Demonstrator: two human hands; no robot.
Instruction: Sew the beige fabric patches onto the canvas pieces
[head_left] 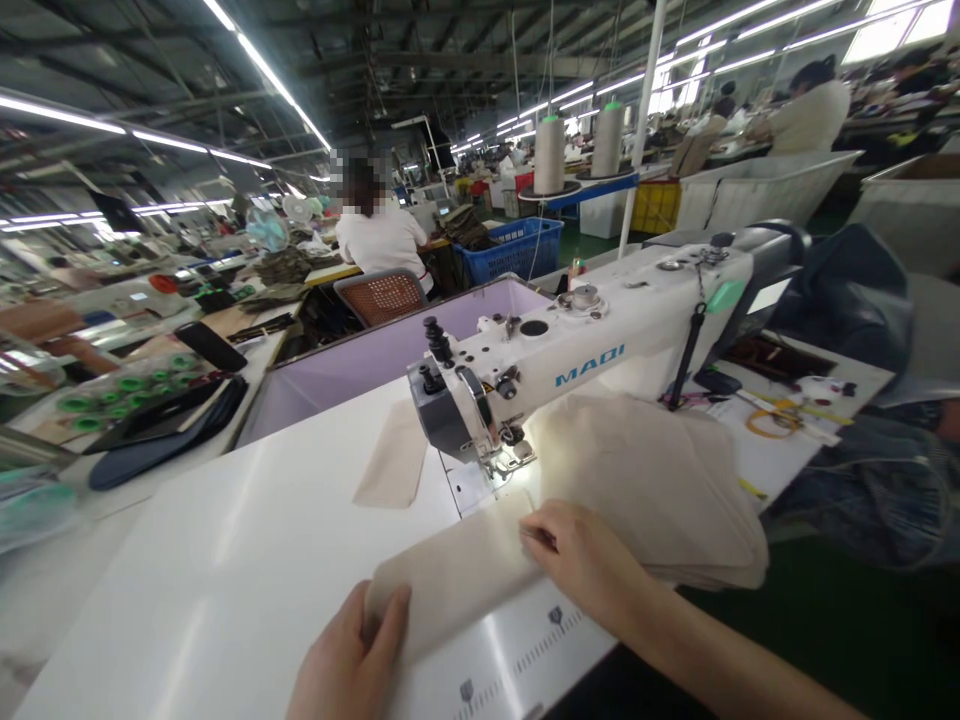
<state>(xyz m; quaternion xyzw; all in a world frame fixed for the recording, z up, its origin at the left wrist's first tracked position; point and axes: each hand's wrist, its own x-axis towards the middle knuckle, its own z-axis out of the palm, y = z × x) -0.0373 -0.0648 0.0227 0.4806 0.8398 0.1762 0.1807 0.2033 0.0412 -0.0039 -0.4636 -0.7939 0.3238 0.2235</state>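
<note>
A beige fabric piece (457, 575) lies flat on the white table in front of the sewing machine (600, 340). My left hand (360, 640) pinches its left end, thumb on top. My right hand (566, 550) grips the right end with curled fingers, close to the lit needle area and presser foot (511, 458). The far right corner of the piece reaches just short of the foot. To the right, a stack of beige fabric pieces (652, 480) lies under the machine arm. A smaller beige piece (394, 455) rests left of the machine head.
Behind the table stands a lilac-lined bin (352, 350). Two thread cones (550, 155) stand on a rack above. Orange-handled scissors (776, 418) lie at the right end. A person in white (382, 240) sits ahead near a blue basket (510, 250). Green-ended spools (124, 390) lie at left.
</note>
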